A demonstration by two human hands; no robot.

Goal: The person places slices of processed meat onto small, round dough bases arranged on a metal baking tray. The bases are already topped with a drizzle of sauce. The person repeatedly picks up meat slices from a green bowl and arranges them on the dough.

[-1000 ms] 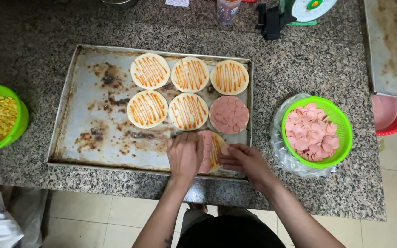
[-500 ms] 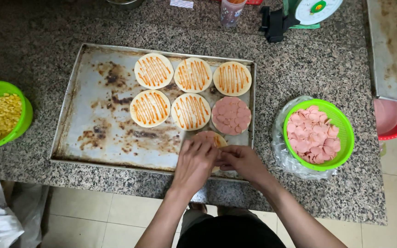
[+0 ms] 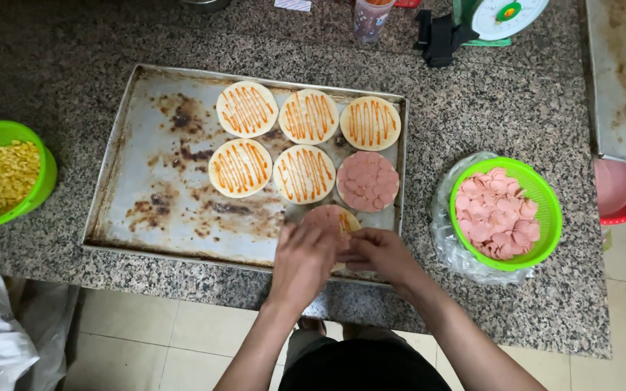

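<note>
Both hands' (image 3: 304,255) grip unclear on seventh round (image 3: 331,217); five sauced, one sausage-covered

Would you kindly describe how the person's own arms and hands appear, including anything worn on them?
Both forearms are bare, with no sleeves showing. The left hand and right hand wear no gloves; no watch, bracelet or ring is visible.

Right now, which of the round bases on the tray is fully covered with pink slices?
The base at the right end of the middle row, just above both hands. The five others carry only orange sauce stripes; the one under the hands is partly hidden.
</note>
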